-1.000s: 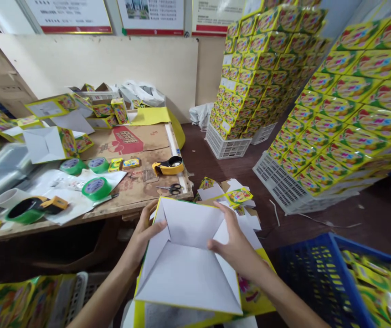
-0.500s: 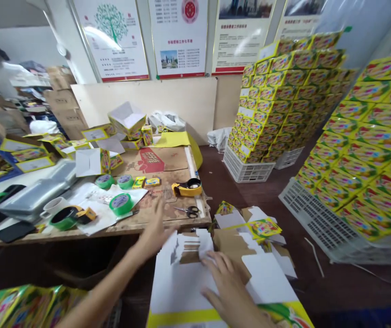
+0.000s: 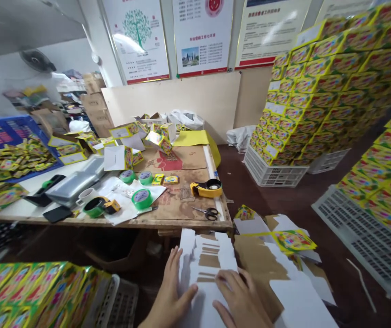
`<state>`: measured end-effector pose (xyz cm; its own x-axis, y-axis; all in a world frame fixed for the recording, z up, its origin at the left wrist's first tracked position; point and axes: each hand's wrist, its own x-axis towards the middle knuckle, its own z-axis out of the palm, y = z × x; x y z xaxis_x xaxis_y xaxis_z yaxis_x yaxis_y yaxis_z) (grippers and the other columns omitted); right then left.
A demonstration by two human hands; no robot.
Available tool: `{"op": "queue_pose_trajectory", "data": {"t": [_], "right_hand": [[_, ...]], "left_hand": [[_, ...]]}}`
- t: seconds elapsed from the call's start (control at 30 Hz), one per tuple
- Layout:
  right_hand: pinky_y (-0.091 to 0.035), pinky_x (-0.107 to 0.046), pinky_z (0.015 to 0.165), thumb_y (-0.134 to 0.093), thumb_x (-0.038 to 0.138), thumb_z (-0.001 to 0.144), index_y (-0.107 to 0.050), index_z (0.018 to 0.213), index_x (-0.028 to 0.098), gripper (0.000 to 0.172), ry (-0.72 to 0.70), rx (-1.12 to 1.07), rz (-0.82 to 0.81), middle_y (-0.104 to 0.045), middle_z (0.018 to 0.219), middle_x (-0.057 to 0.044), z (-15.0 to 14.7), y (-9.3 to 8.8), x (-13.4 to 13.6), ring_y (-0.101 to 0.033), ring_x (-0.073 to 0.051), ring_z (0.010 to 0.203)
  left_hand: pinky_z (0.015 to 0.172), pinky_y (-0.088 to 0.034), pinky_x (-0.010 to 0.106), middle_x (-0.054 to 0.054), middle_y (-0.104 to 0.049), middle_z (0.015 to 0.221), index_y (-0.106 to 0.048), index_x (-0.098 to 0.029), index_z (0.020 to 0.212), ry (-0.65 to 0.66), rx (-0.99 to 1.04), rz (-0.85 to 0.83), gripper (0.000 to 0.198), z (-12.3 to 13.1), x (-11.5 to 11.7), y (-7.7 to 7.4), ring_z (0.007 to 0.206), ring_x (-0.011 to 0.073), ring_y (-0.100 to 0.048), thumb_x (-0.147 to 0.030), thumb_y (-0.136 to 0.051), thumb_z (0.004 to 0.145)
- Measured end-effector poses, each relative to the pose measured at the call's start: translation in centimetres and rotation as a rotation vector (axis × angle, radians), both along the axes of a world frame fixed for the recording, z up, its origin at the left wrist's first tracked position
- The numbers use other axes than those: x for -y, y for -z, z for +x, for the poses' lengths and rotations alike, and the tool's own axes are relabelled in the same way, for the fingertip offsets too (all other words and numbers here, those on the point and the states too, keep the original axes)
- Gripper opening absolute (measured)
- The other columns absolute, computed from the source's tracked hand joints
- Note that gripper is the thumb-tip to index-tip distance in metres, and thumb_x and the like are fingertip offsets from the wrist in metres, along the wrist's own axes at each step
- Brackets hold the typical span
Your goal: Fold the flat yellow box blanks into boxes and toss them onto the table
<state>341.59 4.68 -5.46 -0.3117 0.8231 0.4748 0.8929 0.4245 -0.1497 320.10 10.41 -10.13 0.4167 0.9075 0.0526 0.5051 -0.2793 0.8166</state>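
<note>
Framed posters (image 3: 202, 45) are hanging on the wall beyond our cardboard-covered workbench (image 3: 192, 157), where green tape rolls (image 3: 141, 199), a yellow tape dispenser (image 3: 206, 188) and black-handled scissors (image 3: 209, 212) are lying. Just this side of the bench's near edge, a stack of flattened white cartons (image 3: 204, 294) is lying below us, its cut flaps pointing toward the bench and showing strips of brown. Our left hand (image 3: 173, 291) is resting along the stack's left edge, thumb standing well apart from the fingers and reaching over the white face. Our right hand (image 3: 238, 294) is bending its fingers down onto the stack near the flaps; its palm is facing away from us, so we are unable to tell whether it is pinching any card. More flattened cartons (image 3: 301, 296) are lying just to the right. Yellow boxes (image 3: 21, 291) are filling the lower left, beside a white basket (image 3: 122, 300), while a tall pile of yellow cartons (image 3: 305, 98) is standing on white crates (image 3: 274, 176) farther back.
</note>
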Motion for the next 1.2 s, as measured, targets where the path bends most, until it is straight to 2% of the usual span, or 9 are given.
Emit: {"op": "queue_pose_trajectory", "data": {"t": [0.3,0.47,0.7,0.87,0.93,1.0,1.1,1.13,1.2], "right_hand": [[-0.025,-0.046,0.103,-0.055,0.028,0.087,-0.055,0.113,0.024,0.026,0.14,-0.16,-0.348,-0.06,0.117,-0.005,-1.7,-1.9,2.5,-0.049,-0.024,0.112],[-0.034,-0.047,0.094,-0.059,0.028,0.083,-0.058,0.087,0.021,0.008,0.228,-0.262,-0.443,-0.058,0.101,-0.005,-2.6,-2.2,1.9,-0.048,-0.025,0.099],[-0.033,-0.047,0.092,-0.058,0.022,0.081,-0.053,0.079,0.02,0.006,0.215,-0.237,-0.401,-0.056,0.087,-0.003,-2.2,-2.6,1.0,-0.047,-0.022,0.088],[-0.028,-0.044,0.093,-0.053,0.02,0.084,-0.05,0.079,0.021,0.007,0.155,-0.272,-0.32,-0.055,0.075,0.001,-2.0,-4.4,2.3,-0.049,-0.018,0.077],[-0.024,-0.044,0.095,-0.054,0.021,0.085,-0.051,0.08,0.022,0.006,0.125,-0.262,-0.236,-0.058,0.073,0.003,-1.7,-5.5,2.9,-0.051,-0.018,0.077],[-0.021,-0.043,0.097,-0.053,0.021,0.086,-0.051,0.075,0.023,0.011,0.063,-0.227,-0.14,-0.058,0.068,0.005,-1.2,-7.2,3.1,-0.054,-0.018,0.075],[-0.019,-0.042,0.101,-0.047,0.021,0.09,-0.049,0.071,0.024,0.019,-0.051,-0.121,-0.003,-0.059,0.063,0.006,-0.4,-11.1,2.4,-0.058,-0.018,0.077],[-0.019,-0.043,0.101,-0.046,0.023,0.091,-0.051,0.074,0.025,0.018,-0.077,-0.064,0.046,-0.062,0.065,0.004,-0.2,-12.7,2.1,-0.06,-0.019,0.082],[-0.02,-0.044,0.101,-0.044,0.028,0.091,-0.055,0.079,0.027,0.016,-0.122,0.058,0.182,-0.067,0.074,0.002,-0.1,-15.5,1.5,-0.06,-0.021,0.089]], "left_hand": [[0.117,-0.012,0.049,0.013,-0.02,0.152,-0.022,-0.019,0.14,-0.084,0.144,-0.165,0.065,-0.5,0.3,-1.3,0.142,0.0253,-0.016,-0.048,-0.047,0.087],[0.115,-0.02,0.048,0.009,-0.023,0.151,-0.025,-0.023,0.139,-0.143,0.178,-0.226,0.062,-1.3,0.3,-0.9,0.141,0.024,-0.019,-0.05,-0.046,0.087],[0.114,-0.024,0.047,0.011,-0.03,0.148,-0.033,-0.021,0.135,-0.247,0.265,-0.265,0.062,-2.0,-0.2,-1.8,0.138,0.0251,-0.025,-0.052,-0.05,0.084],[0.114,-0.024,0.043,0.01,-0.043,0.139,-0.045,-0.021,0.125,-0.336,0.455,-0.255,0.048,-2.6,-0.6,-3.4,0.133,0.0235,-0.035,-0.048,-0.052,0.085],[0.11,-0.031,0.042,0.011,-0.051,0.13,-0.048,-0.02,0.12,-0.346,0.585,-0.293,0.043,-2.6,-1.0,-4.4,0.124,0.0238,-0.046,-0.046,-0.05,0.086],[0.1,-0.042,0.039,0.013,-0.056,0.124,-0.049,-0.018,0.118,-0.213,0.641,-0.397,0.044,-2.3,-1.4,-6.2,0.11,0.0235,-0.057,-0.044,-0.056,0.083],[0.082,-0.049,0.032,0.011,-0.061,0.116,-0.054,-0.017,0.119,0.232,0.503,-0.623,0.05,-0.8,-1.8,-10.7,0.097,0.0226,-0.061,-0.036,-0.067,0.074],[0.08,-0.049,0.03,0.01,-0.064,0.112,-0.057,-0.017,0.116,0.4,0.446,-0.653,0.047,0.0,-1.9,-12.5,0.095,0.0225,-0.061,-0.034,-0.066,0.074],[0.08,-0.048,0.029,0.006,-0.068,0.098,-0.065,-0.016,0.105,0.652,0.328,-0.543,0.033,1.6,-1.9,-16.1,0.09,0.0211,-0.062,-0.033,-0.059,0.077]]}}
